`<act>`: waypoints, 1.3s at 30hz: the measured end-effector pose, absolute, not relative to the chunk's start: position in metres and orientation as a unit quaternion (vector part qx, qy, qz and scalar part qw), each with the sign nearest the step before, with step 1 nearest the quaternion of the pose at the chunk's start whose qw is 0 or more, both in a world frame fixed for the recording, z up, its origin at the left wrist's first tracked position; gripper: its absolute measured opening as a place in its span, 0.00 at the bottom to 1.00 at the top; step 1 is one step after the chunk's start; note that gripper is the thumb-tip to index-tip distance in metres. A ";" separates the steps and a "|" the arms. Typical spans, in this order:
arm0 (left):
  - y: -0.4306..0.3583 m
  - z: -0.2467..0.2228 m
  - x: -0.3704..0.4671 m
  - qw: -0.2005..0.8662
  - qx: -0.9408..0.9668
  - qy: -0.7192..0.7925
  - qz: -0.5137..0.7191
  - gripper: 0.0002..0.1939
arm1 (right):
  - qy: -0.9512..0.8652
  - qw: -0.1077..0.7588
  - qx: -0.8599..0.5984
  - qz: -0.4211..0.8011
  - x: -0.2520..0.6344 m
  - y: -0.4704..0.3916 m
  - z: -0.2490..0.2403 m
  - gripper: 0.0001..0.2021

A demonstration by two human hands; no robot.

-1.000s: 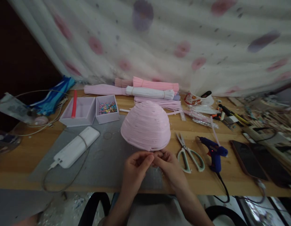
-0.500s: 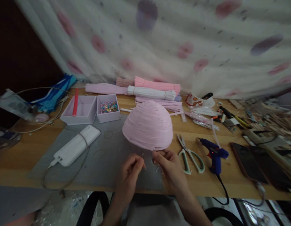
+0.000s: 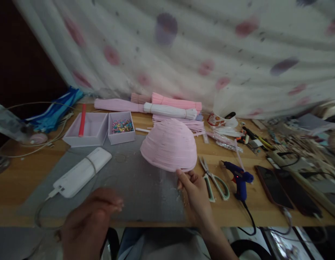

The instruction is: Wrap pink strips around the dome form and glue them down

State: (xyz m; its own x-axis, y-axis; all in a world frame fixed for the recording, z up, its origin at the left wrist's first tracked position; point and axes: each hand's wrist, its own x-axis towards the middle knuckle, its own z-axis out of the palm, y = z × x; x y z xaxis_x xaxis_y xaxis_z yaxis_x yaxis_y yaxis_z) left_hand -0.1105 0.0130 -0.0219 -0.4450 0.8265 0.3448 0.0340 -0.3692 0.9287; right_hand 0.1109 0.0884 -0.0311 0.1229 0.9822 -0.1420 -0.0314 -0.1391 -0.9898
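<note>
A pale pink dome [image 3: 169, 146], wound in rows of thin strip, stands over the grey mat with its wide rim down. My right hand [image 3: 193, 184] pinches the front right of that rim between thumb and fingers. Low on the left, my left hand [image 3: 93, 213] is apart from the dome and smeared by motion, so its fingers do not show clearly. Scissors [image 3: 212, 178] with pale green handles lie just right of my right hand, blades pointing away. A blue glue gun [image 3: 240, 178] with a small red light rests beyond them.
On the grey mat [image 3: 135, 195] lies a white power bank [image 3: 82, 173] with a cable. Behind are two lilac boxes, one holding beads [image 3: 122, 126], and bundles of pink and white stems [image 3: 170, 111]. Phones [image 3: 274, 186] lie at the right.
My left hand has moved away from near the dome's front, left and toward me. My right hand still holds the rim. The whole view has shifted slightly.
</note>
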 end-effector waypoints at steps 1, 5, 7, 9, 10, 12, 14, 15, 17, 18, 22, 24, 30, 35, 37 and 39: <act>0.016 -0.026 -0.110 0.287 0.435 0.472 0.712 0.04 | -0.426 0.501 -0.560 0.504 0.112 0.090 -0.030 0.23; 0.032 -0.045 -0.102 0.330 0.436 0.420 0.724 0.04 | -0.416 0.509 -0.560 0.504 0.114 0.094 -0.025 0.23; 0.041 -0.051 -0.096 0.361 0.432 0.408 0.719 0.09 | -0.411 0.511 -0.560 0.506 0.114 0.095 -0.024 0.23; 0.047 -0.054 -0.092 0.383 0.429 0.399 0.714 0.16 | -0.406 0.513 -0.560 0.508 0.114 0.095 -0.023 0.23; 0.050 -0.055 -0.090 0.395 0.429 0.403 0.705 0.19 | -0.404 0.513 -0.560 0.509 0.115 0.095 -0.023 0.23; 0.054 -0.054 -0.085 0.430 0.432 0.423 0.671 0.23 | -0.402 0.514 -0.559 0.512 0.116 0.096 -0.023 0.24; 0.059 -0.054 -0.079 0.467 0.440 0.446 0.625 0.25 | -0.400 0.514 -0.557 0.515 0.118 0.097 -0.023 0.25; 0.061 -0.053 -0.075 0.481 0.445 0.454 0.603 0.26 | -0.399 0.514 -0.556 0.517 0.118 0.097 -0.023 0.25; 0.065 -0.052 -0.063 0.500 0.449 0.469 0.573 0.27 | -0.396 0.515 -0.553 0.521 0.119 0.098 -0.024 0.25; 0.067 -0.051 -0.056 0.507 0.445 0.480 0.561 0.27 | -0.396 0.515 -0.552 0.523 0.119 0.098 -0.025 0.25; 0.076 -0.042 -0.025 0.540 0.391 0.505 0.548 0.12 | -0.401 0.515 -0.543 0.528 0.116 0.098 -0.028 0.24; 0.079 -0.038 -0.012 0.555 0.356 0.507 0.556 0.14 | -0.404 0.515 -0.537 0.533 0.114 0.097 -0.029 0.23; 0.083 -0.041 -0.003 0.570 0.301 0.516 0.565 0.19 | -0.401 0.507 -0.524 0.555 0.110 0.094 -0.029 0.22; 0.074 -0.051 -0.009 0.594 0.315 0.509 0.537 0.23 | -0.394 0.508 -0.521 0.561 0.112 0.093 -0.030 0.21; 0.067 -0.051 -0.012 0.611 0.327 0.494 0.526 0.23 | -0.392 0.512 -0.520 0.560 0.114 0.095 -0.031 0.21; 0.059 -0.047 -0.020 0.625 0.334 0.478 0.519 0.23 | -0.391 0.517 -0.516 0.559 0.117 0.097 -0.030 0.20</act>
